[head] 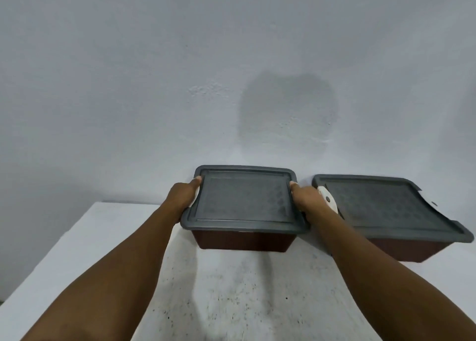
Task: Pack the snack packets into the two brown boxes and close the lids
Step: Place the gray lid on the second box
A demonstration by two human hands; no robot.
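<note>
Boxes, brown, two, on the table (231,302), side by side and just apart, backs near the wall (154,83).

Item 1: left box (244,240). Dark brown wall, near side facing me. The grey left lid (244,199) lies flat on it and overhangs the rim all round. I cannot tell whether it is snapped down. Contents hidden under the lid.

Item 2: right box (412,250). Same make, turned at a slight angle to the first. The grey right lid (386,206) sits on top; its far right edge looks notched and uneven from my feed. Contents hidden. No hand touches it.

Item 3: left hand (184,193). It grips the left edge of the left lid, with the thumb laid on top near the far corner. The fingers go down the side, out of my sight.

Item 4: right hand (306,197). It grips the right edge of the same lid, thumb on top near the far corner, fingers hidden in the gap between the boxes.

Item 5: white disc (332,201) with a dark centre, just behind the right hand at the left edge of the right lid. I cannot tell what it is.

Item 6: table, white, speckled with dark spots towards me. Both forearms reach across it.

Item 7: wall, pale grey, bearing a round shadow (286,108) above the boxes.
</note>
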